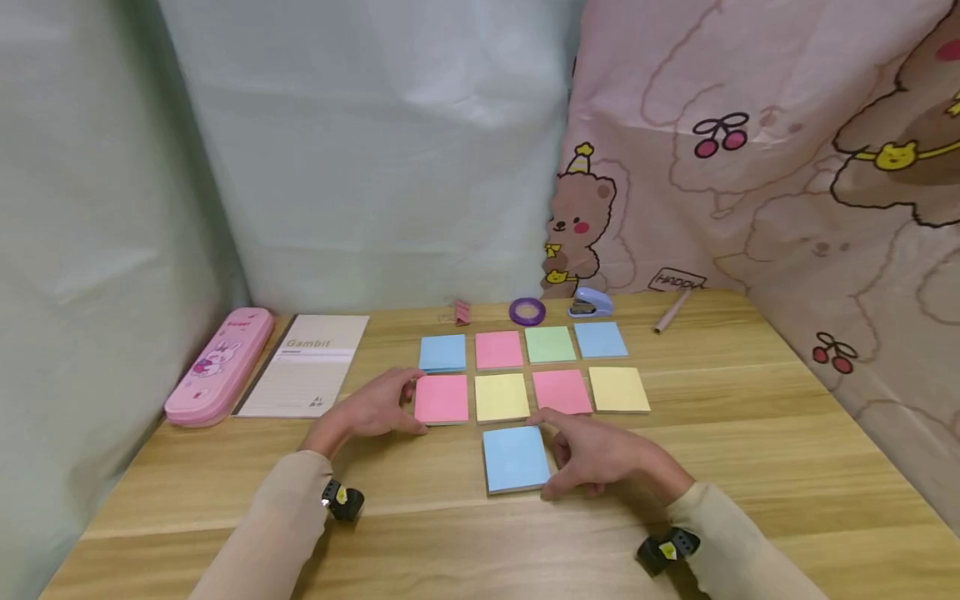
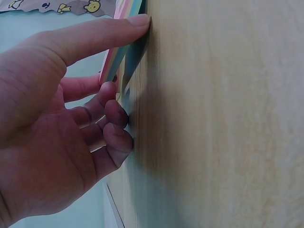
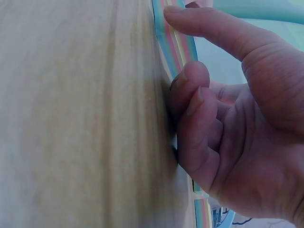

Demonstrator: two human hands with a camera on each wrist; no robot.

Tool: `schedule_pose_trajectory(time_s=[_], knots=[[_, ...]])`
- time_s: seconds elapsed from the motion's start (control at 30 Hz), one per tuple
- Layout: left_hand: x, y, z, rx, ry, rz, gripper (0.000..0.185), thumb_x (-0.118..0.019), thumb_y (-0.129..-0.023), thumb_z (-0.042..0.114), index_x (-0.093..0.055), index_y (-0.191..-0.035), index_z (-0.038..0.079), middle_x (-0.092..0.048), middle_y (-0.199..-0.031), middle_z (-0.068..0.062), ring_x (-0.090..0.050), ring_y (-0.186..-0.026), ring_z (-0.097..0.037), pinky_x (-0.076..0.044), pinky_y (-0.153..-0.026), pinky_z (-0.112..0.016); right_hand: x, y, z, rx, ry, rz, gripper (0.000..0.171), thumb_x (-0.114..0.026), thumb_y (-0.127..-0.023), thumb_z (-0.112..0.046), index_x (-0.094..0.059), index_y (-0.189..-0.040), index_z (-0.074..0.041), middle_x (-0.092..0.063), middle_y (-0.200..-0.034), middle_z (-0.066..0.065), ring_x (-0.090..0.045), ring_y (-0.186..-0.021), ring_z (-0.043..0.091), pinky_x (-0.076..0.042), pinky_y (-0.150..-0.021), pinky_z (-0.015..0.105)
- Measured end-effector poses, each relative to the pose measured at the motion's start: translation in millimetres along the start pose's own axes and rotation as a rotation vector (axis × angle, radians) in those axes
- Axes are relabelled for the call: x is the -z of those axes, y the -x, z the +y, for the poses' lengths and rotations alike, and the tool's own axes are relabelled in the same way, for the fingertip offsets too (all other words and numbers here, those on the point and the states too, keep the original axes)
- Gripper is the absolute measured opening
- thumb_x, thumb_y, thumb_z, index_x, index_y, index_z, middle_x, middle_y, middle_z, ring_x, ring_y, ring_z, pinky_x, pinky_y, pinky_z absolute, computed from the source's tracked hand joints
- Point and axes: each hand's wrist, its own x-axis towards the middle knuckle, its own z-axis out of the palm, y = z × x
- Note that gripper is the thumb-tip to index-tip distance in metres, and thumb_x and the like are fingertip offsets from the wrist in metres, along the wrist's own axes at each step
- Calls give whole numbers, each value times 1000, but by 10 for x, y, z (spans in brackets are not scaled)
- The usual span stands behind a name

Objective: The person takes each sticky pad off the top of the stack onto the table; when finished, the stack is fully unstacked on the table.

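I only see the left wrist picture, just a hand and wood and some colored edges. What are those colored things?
Observer: Square sticky note pads, laid in two rows of four on the wooden table. The left hand touches the pink pad at the left end of the near row.
Operator: Where's the other hand?
Observer: The right hand rests at the right edge of a ninth pad, a blue pad, lying alone nearer the person.
Operator: Anything else on the table?
Observer: A pink pencil case lies at the far left, beside a notebook.
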Motion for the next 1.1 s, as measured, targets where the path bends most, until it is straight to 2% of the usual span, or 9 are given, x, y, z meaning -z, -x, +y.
schedule_pose_trajectory(time_s=[0.17, 0.53, 0.77, 0.9, 0.97, 1.1], knots=[[1, 0, 1, 34, -9, -18, 82, -92, -79, 23, -52, -145, -3, -55, -107, -10, -50, -100, -24, -43, -85, -36, -10, -9, -7, -5, -13, -4, 85, -90, -84, -18, -41, -153, -20, -56, -74, 3, -49, -46, 13, -45, -44, 24], [15, 2, 36, 79, 3, -46, 86, -92, -78, 23, -51, -149, -1, -57, -111, -11, -51, -101, -25, -46, -87, -38, -20, -12, -17, -25, -5, 4, 86, -92, -83, -20, -42, -152, -20, -55, -74, 3, -50, -47, 14, -45, -43, 25], [22, 74, 21, 77, 46, -25, 86, -94, -77, 23, -52, -149, 2, -54, -102, -10, -49, -95, -23, -41, -78, -34, -30, -20, -1, -15, -7, -3, 86, -91, -83, -21, -40, -153, -20, -56, -74, 3, -50, -47, 14, -45, -43, 24], [36, 176, 127, 54, 45, 8, 86, -94, -78, 22, -51, -150, 2, -56, -110, -13, -50, -98, -25, -44, -81, -35, -20, -18, -1, -16, 0, 0, 85, -91, -83, -21, -41, -153, -22, -57, -76, 4, -50, -48, 14, -45, -43, 25], [24, 217, 221, 38, 31, 16, 85, -93, -80, 22, -51, -152, 3, -57, -117, -15, -52, -103, -26, -47, -86, -37, -13, -16, -3, -21, -1, 2, 84, -91, -84, -20, -42, -152, -23, -57, -76, 4, -50, -48, 15, -45, -44, 25], [-38, 251, 431, -15, 14, 12, 81, -91, -83, 23, -51, -152, 4, -59, -121, -16, -53, -104, -26, -48, -86, -37, -10, -9, -11, -29, -6, 3, 85, -91, -83, -20, -41, -152, -22, -57, -76, 4, -49, -48, 14, -45, -43, 25]])
